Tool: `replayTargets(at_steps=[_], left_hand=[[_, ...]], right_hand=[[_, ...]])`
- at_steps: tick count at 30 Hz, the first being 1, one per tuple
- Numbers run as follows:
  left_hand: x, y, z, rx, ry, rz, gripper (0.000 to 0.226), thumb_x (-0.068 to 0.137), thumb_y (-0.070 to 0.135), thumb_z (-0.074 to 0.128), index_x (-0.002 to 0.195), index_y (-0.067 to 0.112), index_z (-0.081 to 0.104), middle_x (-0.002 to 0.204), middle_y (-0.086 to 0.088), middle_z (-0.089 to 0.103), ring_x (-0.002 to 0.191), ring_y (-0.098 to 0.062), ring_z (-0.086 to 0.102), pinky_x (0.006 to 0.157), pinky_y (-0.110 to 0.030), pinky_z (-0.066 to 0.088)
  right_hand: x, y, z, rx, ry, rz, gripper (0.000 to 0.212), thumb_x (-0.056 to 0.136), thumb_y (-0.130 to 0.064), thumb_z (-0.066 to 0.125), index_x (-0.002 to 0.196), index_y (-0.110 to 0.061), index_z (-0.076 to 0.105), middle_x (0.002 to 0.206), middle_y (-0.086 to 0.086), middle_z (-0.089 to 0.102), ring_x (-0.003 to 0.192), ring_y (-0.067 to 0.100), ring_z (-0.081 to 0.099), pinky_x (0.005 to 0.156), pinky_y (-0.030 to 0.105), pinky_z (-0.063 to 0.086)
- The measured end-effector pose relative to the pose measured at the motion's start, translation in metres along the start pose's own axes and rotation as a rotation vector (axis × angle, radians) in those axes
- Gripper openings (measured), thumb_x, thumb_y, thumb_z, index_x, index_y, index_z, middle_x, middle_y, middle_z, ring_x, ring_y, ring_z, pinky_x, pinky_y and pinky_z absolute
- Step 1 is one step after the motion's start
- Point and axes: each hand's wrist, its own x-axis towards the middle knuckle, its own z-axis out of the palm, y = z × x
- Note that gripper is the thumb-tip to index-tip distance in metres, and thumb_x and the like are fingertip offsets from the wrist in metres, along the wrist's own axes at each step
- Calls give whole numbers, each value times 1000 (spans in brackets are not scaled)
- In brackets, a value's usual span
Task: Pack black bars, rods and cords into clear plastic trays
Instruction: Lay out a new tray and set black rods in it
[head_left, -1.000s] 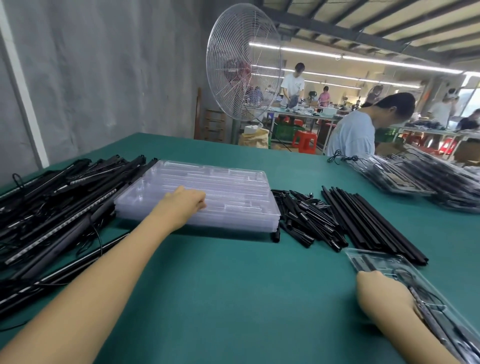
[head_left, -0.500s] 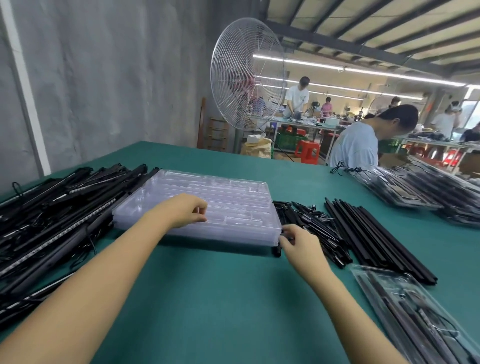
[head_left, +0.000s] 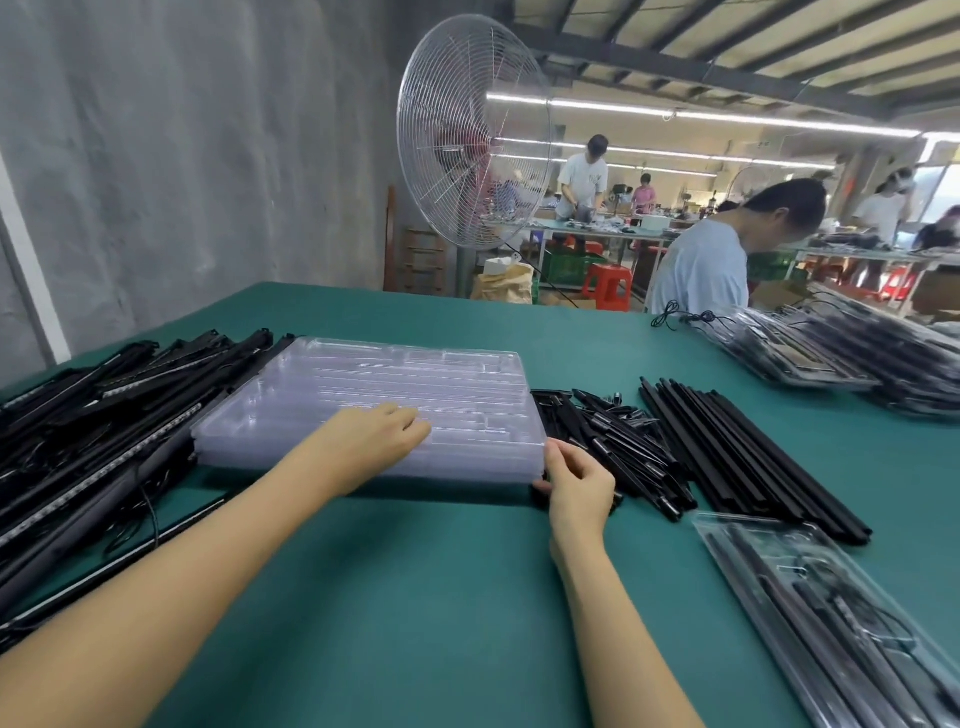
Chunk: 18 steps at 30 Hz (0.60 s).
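Left hand (head_left: 374, 441) rests, fingers relaxed, atop the clear tray stack (head_left: 415, 384); right hand (head_left: 579, 483) pinches its near right corner.

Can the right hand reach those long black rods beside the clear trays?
Probably yes. The right hand grips the corner of the clear plastic tray stack; the long black rods lie uncovered beyond a low pile of short black pieces.

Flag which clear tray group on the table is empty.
The stack of clear trays in the middle, with the left hand on top and the right hand at its corner. The near-right tray and far-right pile hold black parts.
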Motion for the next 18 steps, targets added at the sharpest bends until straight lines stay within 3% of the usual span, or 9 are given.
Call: replayTargets(at_steps=[3,6,11,18], left_hand=[[13,13,-11,-77,28,10,38,82,-13,43,110,12,41,105,-3,47,87,-18,43,59,-28,37],[37,35,-27,-204,57,11,14,99,10,41,111,11,45,107,-4,49,85,-20,44,62,-30,39],[70,65,-37,-470,-1,27,27,100,30,41,115,12,55,116,-4,57,106,-24,54,73,-30,38],[76,57,-38,-848,55,-79,14,93,31,57,82,21,57,87,2,59,80,-18,52,72,-31,45]], right_hand=[[0,-1,1,-33,11,-21,15,90,-14,61,99,-8,72,86,-8,69,67,7,61,71,36,57],[1,-2,1,-9,13,-10,15,89,-13,61,97,-9,73,84,-6,69,69,10,60,64,32,54],[2,0,-4,159,-48,113,11,89,-9,62,96,-9,70,74,-2,63,64,9,54,51,18,47],[3,0,-8,251,-125,150,18,88,-6,63,90,-21,71,71,-8,67,58,6,55,50,16,46]])
